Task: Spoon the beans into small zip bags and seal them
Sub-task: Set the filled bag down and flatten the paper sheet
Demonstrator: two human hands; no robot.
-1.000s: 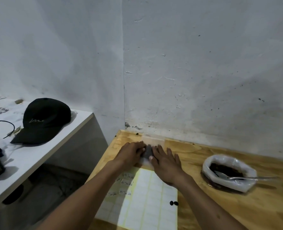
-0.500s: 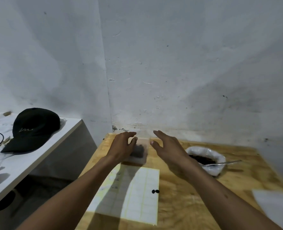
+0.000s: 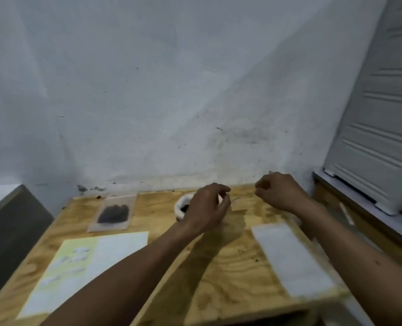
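A small clear zip bag (image 3: 113, 212) with dark beans inside lies flat at the far left of the wooden table (image 3: 230, 278). The white bag of beans (image 3: 181, 205) stands in the far middle, mostly hidden behind my left hand (image 3: 208, 208), which hovers over it with loosely curled fingers and holds nothing. A bit of the spoon's handle (image 3: 236, 199) shows to its right. My right hand (image 3: 281, 192) is raised near the far right of the table, fingers curled, with nothing visible in it. A stack of empty zip bags (image 3: 291, 257) lies at the right edge.
A sheet of labels (image 3: 89, 262), partly yellow, lies at the near left of the table. The white wall stands just behind the table. A white slatted panel (image 3: 379, 128) leans on a ledge to the right. A grey side surface (image 3: 4, 203) is at the left.
Both hands have let go of the filled zip bag and moved right, towards the bean bag. The view has swung right; the cap is out of sight.
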